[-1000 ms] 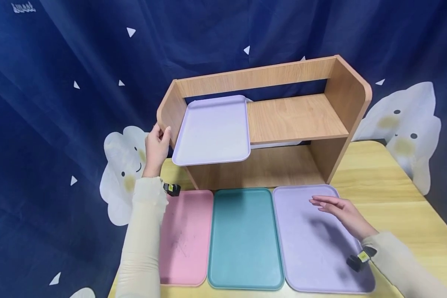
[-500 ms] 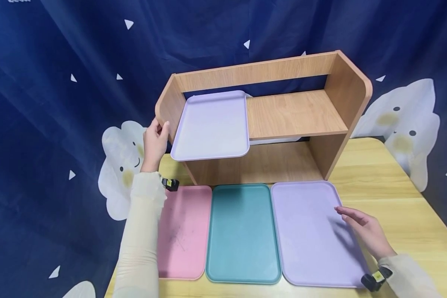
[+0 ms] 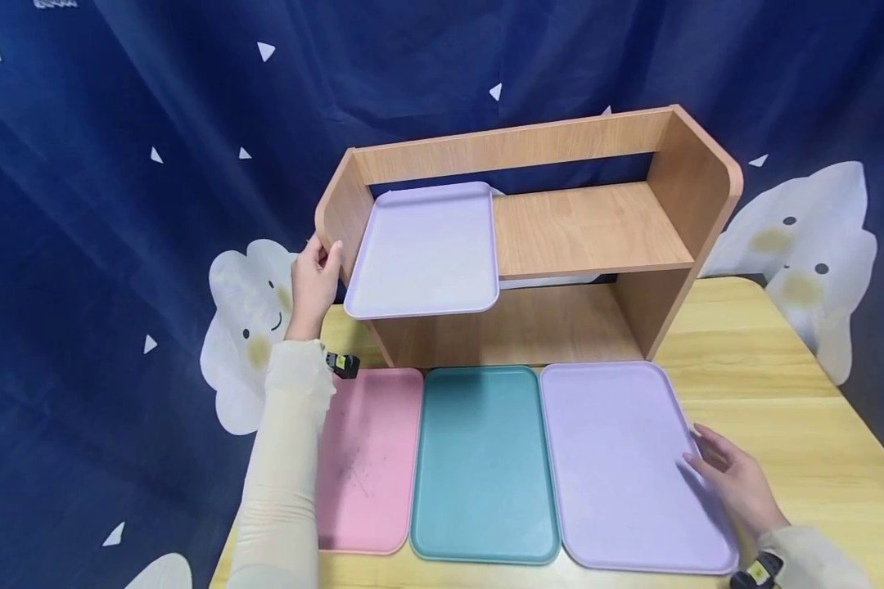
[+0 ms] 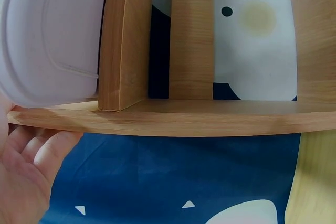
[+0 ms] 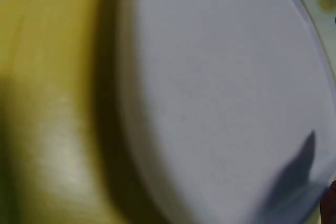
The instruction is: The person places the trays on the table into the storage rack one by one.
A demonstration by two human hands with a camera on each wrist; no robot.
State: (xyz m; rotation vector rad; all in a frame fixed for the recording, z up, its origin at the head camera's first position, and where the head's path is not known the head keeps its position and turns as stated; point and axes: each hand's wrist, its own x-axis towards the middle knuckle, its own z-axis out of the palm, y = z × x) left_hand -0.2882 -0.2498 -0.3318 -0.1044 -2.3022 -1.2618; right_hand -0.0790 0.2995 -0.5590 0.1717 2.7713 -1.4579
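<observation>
My left hand (image 3: 315,282) grips the front edge of the left side panel of a two-tier wooden desktop shelf (image 3: 597,233). In the left wrist view the fingers (image 4: 50,153) lie along the panel's outer face. Close beside that hand, a lilac tray (image 3: 423,249) lies on the upper tier, jutting past its front edge. My right hand (image 3: 740,483) is at the right rim of a second lilac tray (image 3: 633,466) on the table, thumb and fingers apart and slightly bent. The right wrist view shows this tray (image 5: 226,93) blurred, with a hand's shadow on it.
A teal tray (image 3: 486,466) and a pink tray (image 3: 372,466) lie in a row left of the lower lilac one, in front of the shelf. The wooden table (image 3: 773,384) extends to the right. A navy curtain (image 3: 412,65) with cloud prints hangs behind.
My right hand has moved right and toward me, from above the lower lilac tray to its right rim. My left hand keeps its grip on the shelf panel.
</observation>
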